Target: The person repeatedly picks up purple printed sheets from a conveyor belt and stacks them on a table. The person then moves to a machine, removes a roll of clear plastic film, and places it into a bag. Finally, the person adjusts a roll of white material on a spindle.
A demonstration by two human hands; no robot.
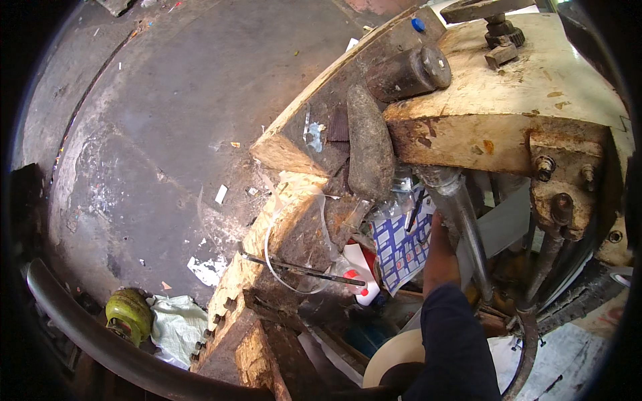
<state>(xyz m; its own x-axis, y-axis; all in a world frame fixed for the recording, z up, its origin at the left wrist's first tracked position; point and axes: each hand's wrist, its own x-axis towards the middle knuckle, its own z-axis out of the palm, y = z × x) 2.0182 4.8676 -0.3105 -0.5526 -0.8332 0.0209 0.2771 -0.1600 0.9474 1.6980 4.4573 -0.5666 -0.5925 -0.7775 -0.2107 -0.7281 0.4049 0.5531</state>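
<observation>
The steel pipe (461,227) ran down and to the right from under the rusty cream-painted machine body (508,127), and it was the thing the reaching arm stood nearest to. The right hand (438,250) came up from the lower edge in a dark blue sleeve (455,341) and went in just to the left of the pipe, touching or nearly touching it, beside a blue-and-white printed carton (400,250). Its fingers were hidden behind the pipe and the clutter, so I could not tell whether they were spread or closed, nor whether they held anything. The left hand was not in view. To the left of the carton lay a white bottle with a red cap (360,284), a thin dark rod (301,269) resting across worn timber blocks (287,234), and a loop of clear tubing (274,227). A grey elongated stone (370,144) and a rusty steel cylinder (409,72) sat higher up on the cluttered surface. As a judgement, the step in hand was a reach into the gap beside the pipe; any further move there would call for working by feel in a tight, crowded space.
</observation>
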